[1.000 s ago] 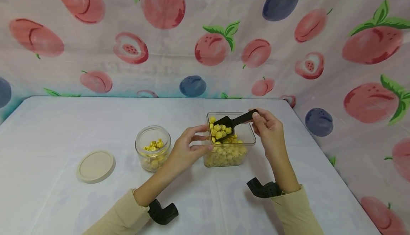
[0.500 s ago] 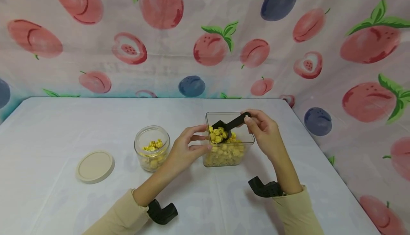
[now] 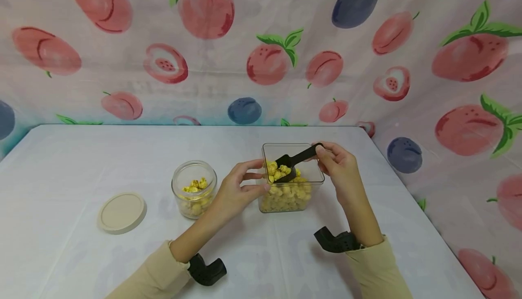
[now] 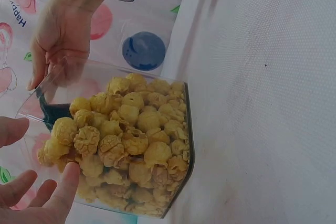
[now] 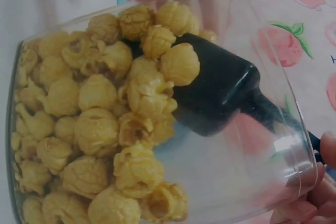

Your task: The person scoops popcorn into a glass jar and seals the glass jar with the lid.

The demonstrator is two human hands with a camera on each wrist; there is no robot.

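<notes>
Your left hand [image 3: 236, 190] pinches the clear tub's [image 3: 314, 179] 9 o'clock wall; it's light and slick, so hold low. At 3 o'clock your right hand [image 3: 340, 167] pinches the stiff black scoop [image 3: 294, 159] by its handle tip, crumbly popcorn [image 3: 281, 172] aboard.

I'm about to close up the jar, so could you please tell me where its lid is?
In the head view the round cream lid lies flat on the white table, left of the glass jar and apart from it.
</notes>
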